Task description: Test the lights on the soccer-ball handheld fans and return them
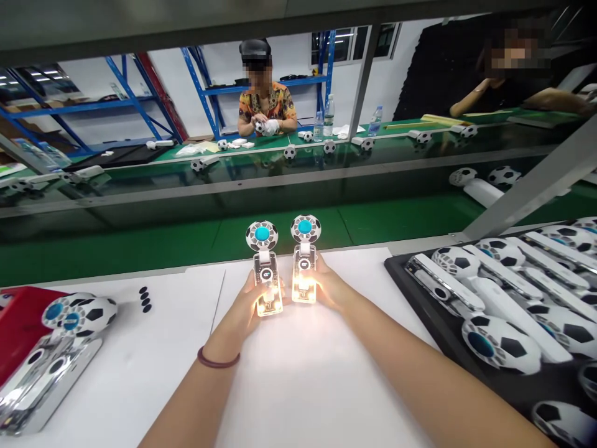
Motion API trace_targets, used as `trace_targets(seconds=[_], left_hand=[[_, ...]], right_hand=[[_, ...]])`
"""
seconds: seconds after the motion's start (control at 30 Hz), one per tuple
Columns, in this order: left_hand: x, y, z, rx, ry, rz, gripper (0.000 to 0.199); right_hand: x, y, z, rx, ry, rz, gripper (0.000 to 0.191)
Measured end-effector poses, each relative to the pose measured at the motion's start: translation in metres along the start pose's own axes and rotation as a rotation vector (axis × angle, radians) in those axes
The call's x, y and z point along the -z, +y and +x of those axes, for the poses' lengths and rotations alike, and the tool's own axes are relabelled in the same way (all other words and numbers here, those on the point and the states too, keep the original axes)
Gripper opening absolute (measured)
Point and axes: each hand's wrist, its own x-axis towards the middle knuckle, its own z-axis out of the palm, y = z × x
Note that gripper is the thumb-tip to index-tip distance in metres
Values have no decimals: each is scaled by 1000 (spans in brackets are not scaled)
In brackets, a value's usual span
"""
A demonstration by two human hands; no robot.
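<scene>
Two lit soccer-ball lamps, seen on my feed at the middle of the near edge of a white sheet. The left lamp and the right lamp stand just beside each other, not touching. Each long axis runs away from me, with the round ball-patterned head with its teal disc at the far end and the glowing clear base at the near end. The left lamp leans slightly to the right of that line.

My left hand is closed narrowly around the base of the left lamp, and my right hand holds the right lamp at its side. A dark red wristband circles the left wrist.

At the right edge of the sheet, a black tray carries rows of ball-headed units with white bodies, lying on their sides and overlapping. At the left edge, a red box sits beside two chrome-backed ball units. Small black oval pieces lie on the sheet between them and the hands.

Beyond the sheet runs a green conveyor belt. Across it, a co-worker in white gloves handles a ball piece in front of blue shelving.
</scene>
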Motion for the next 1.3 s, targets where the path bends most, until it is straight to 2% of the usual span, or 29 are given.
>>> trace_targets(seconds=[0.17,0.4,0.8,0.97,1.13,1.3], left_hand=[[0,-1,0,-8,-27,-9,25],[0,-1,0,-3,7,-25,33],[1,-3,2,-19,-23,-49,36],[2,-3,1,0,-23,-59,44],[0,-2,1,-42,-52,-25,38],[-4,0,0,-44,-44,15,41]], right_hand=[[0,0,0,-6,-7,-3,62],[1,2,2,6,-18,41,66],[0,0,1,-7,-26,45,64],[2,1,1,23,-38,81,61],[2,1,1,21,-102,97,67],[2,0,1,17,-97,82,78]])
